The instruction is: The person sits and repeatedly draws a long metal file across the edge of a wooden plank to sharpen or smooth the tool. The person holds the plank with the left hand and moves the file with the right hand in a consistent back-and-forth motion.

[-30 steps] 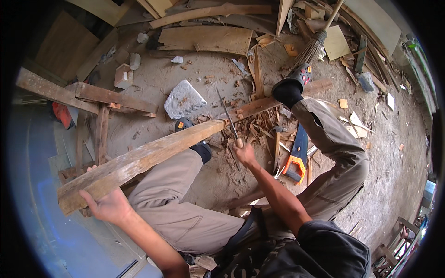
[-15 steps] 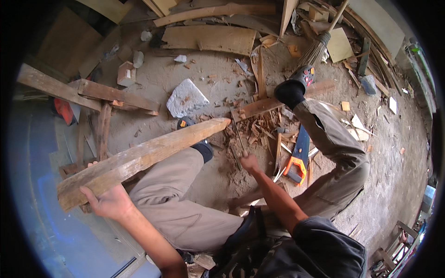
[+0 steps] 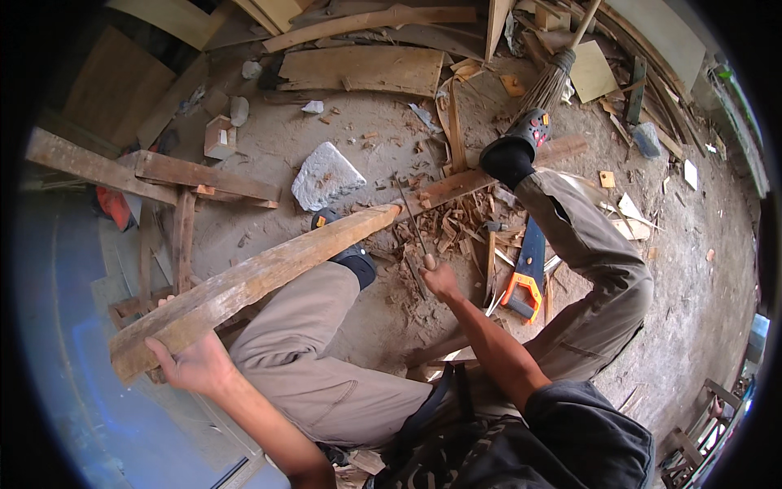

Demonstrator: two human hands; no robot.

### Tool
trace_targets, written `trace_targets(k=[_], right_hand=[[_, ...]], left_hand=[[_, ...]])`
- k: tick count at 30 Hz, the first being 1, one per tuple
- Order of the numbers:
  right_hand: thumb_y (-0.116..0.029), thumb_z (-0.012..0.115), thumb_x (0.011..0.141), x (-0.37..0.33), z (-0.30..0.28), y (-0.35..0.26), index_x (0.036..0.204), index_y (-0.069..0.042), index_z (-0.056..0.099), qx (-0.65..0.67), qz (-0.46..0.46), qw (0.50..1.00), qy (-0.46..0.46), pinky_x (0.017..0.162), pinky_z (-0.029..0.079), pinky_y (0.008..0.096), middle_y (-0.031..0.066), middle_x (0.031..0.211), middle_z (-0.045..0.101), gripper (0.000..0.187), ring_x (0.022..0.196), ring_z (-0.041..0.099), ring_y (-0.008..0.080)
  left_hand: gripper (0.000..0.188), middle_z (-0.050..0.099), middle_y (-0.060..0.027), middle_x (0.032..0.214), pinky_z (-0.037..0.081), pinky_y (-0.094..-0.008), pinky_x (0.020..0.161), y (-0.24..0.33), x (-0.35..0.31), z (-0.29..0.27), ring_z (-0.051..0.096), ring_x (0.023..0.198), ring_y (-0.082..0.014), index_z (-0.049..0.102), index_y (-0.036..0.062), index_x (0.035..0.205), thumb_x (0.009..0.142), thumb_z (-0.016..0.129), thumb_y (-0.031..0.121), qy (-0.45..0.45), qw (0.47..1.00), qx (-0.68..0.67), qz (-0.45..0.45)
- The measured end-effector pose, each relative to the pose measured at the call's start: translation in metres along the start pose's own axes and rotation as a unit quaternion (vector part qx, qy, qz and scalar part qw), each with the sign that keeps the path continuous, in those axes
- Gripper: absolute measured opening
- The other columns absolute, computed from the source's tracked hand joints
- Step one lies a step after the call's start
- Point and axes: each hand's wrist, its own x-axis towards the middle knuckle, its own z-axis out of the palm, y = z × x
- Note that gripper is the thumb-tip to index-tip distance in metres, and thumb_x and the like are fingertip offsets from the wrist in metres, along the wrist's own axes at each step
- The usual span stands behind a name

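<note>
My left hand (image 3: 198, 364) grips the near-left end of a long, rough wooden beam (image 3: 252, 281), thumb on top. The beam slants up to the right across my left leg, above my left shoe. Its far end narrows to a pale, cut point. My right hand (image 3: 441, 279) is closed round the handle of a long, thin-bladed machete (image 3: 413, 213). The blade points away from me, beside the beam's tapered tip; whether it touches the wood I cannot tell. Beneath my right foot, a reddish-brown plank (image 3: 460, 187) lies on the ground.
Wood chips (image 3: 446, 232) litter the ground near the blade. A handsaw (image 3: 525, 273) with an orange handle and a hammer (image 3: 491, 244) lie near my right leg. A white stone block (image 3: 327, 177) sits beyond the beam. Further off are a wooden frame (image 3: 183, 220), a broom (image 3: 554, 81) and boards (image 3: 362, 69).
The machete and my right hand have risen slightly, and the blade tip has moved away from me. The beam's held end has shifted a little right and nearer to me.
</note>
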Motion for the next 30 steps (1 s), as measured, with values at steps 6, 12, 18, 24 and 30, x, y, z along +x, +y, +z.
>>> trace_targets(k=[6,12,18,24,30], right_hand=[[-0.022,0.063,0.087,-0.055,-0.065,-0.164,0.077,0.002,0.055,0.211,-0.265,0.937,0.088,0.063,0.046,0.039,0.0122,0.068,0.058,0.027,0.062,0.053,0.0254],[-0.011,0.066,0.085,-0.036,-0.032,-0.111,0.067,-0.004,0.047,0.356,-0.348,0.863,0.09,0.056,0.038,0.0285,0.0021,0.063,0.046,0.027,0.061,0.042,0.0088],[-0.036,0.066,0.078,0.003,0.01,0.024,0.084,0.005,0.066,0.057,-0.022,0.996,-0.065,0.068,0.05,0.0425,0.0173,0.076,0.065,0.041,0.074,0.067,0.0298],[-0.036,0.064,0.082,-0.004,0.001,-0.011,0.082,0.006,0.065,0.028,-0.022,0.999,0.008,0.073,0.051,0.0455,0.0258,0.079,0.066,0.042,0.078,0.067,0.0362],[-0.016,0.063,0.087,-0.052,-0.074,-0.163,0.076,-0.005,0.056,0.262,-0.31,0.913,0.051,0.049,0.039,0.0281,0.0015,0.061,0.055,0.018,0.052,0.048,0.0097]], left_hand=[[0.055,0.048,-0.0257,0.135,0.026,-0.0546,0.116,0.0,-0.002,-0.003,0.044,0.13,-0.0371,0.04,-0.0078,0.136,0.097,0.06,0.025,-0.015,1.0,0.022,0.012],[0.055,0.047,-0.0257,0.137,0.026,-0.0546,0.117,-0.001,-0.001,-0.002,0.043,0.131,-0.0367,0.04,-0.0075,0.137,0.097,0.06,0.026,-0.028,1.0,0.006,0.011],[0.056,0.047,-0.0259,0.138,0.025,-0.0544,0.117,0.004,-0.006,-0.004,0.042,0.133,-0.0375,0.04,-0.008,0.137,0.097,0.06,0.026,-0.016,0.999,0.037,0.012],[0.057,0.046,-0.0265,0.14,0.024,-0.0547,0.118,-0.004,-0.003,0.003,0.041,0.134,-0.0379,0.039,-0.0089,0.138,0.098,0.059,0.025,0.004,1.0,0.009,0.02],[0.057,0.046,-0.0273,0.14,0.024,-0.0558,0.118,-0.001,-0.006,-0.001,0.041,0.134,-0.0388,0.038,-0.0094,0.138,0.098,0.059,0.025,0.012,1.0,0.012,0.021]])
